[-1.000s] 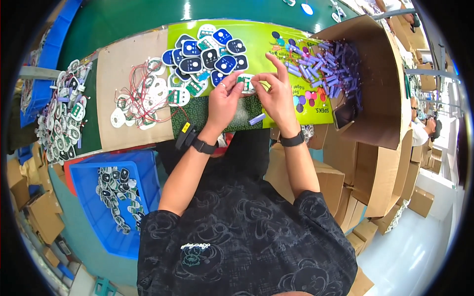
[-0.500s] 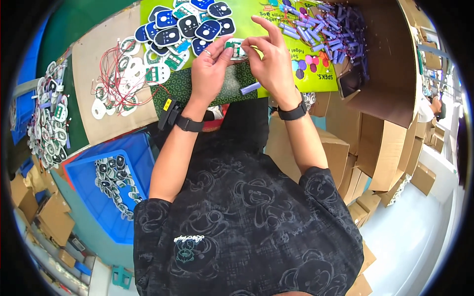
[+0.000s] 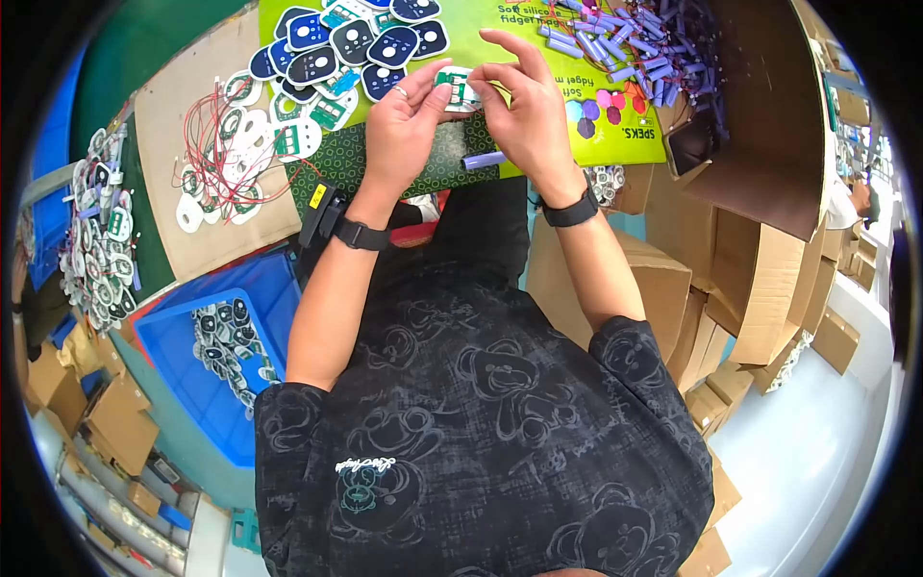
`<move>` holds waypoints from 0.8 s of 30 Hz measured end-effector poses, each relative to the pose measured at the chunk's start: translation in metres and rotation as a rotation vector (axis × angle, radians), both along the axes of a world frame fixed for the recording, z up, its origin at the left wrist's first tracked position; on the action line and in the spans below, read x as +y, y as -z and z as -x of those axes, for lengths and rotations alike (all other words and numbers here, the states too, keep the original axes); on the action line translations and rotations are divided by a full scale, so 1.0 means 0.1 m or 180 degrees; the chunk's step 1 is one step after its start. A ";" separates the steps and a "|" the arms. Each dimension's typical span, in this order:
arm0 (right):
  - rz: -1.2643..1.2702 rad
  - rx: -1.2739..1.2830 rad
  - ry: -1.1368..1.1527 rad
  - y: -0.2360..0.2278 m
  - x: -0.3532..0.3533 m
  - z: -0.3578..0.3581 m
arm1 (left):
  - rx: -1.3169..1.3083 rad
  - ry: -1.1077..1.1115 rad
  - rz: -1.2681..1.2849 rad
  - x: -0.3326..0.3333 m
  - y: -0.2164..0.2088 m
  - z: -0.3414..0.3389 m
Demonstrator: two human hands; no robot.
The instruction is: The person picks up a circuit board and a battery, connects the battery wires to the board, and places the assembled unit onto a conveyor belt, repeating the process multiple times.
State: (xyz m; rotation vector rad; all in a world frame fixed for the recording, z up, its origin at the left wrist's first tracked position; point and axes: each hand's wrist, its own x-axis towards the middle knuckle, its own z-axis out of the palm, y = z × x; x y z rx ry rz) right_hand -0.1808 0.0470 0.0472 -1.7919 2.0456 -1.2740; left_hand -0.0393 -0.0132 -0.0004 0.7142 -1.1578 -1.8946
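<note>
Above the table's near edge, my left hand [image 3: 402,130] pinches a white plate with a green circuit board [image 3: 455,87] between thumb and fingers. My right hand [image 3: 524,120] is at the plate's right edge, thumb and index finger pressed together, the other fingers raised. Whatever is in that pinch is too small to make out. A loose purple cylindrical battery [image 3: 483,161] lies on the table below the hands. Just beyond my left hand is a heap of dark blue and black rounded panels [image 3: 348,46], some turned to show green boards.
Many wired purple batteries [image 3: 644,48] are piled at the far right, beside an open cardboard box [image 3: 760,115] and a dark phone [image 3: 689,146]. White rings with red wires [image 3: 236,159] lie on cardboard at left. A blue bin [image 3: 216,385] of panels stands below.
The view has shifted slightly. Both hands stay around the circuit board plate, which is tilted a little differently; my right fingers remain pinched at its right edge.
</note>
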 end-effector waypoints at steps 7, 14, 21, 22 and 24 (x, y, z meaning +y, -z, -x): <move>0.0135 -0.0001 0.0043 -0.02 0.00 -0.07 | 0.0137 -0.0040 -0.0008 -0.01 0.01 -0.02; 0.0031 -0.0319 0.0026 -0.13 0.02 -0.10 | 0.0115 -0.0027 0.0028 -0.01 -0.01 -0.02; -0.0104 -0.0280 -0.0024 -0.24 -0.01 -0.11 | 0.0141 -0.0032 0.0060 -0.02 0.04 -0.02; -0.0106 -0.0275 -0.0011 -0.19 -0.01 -0.08 | 0.0107 -0.0018 0.0047 -0.02 0.02 -0.01; 0.0026 -0.0011 0.0003 -0.03 0.01 -0.01 | 0.0080 0.0006 0.0042 0.00 -0.01 0.02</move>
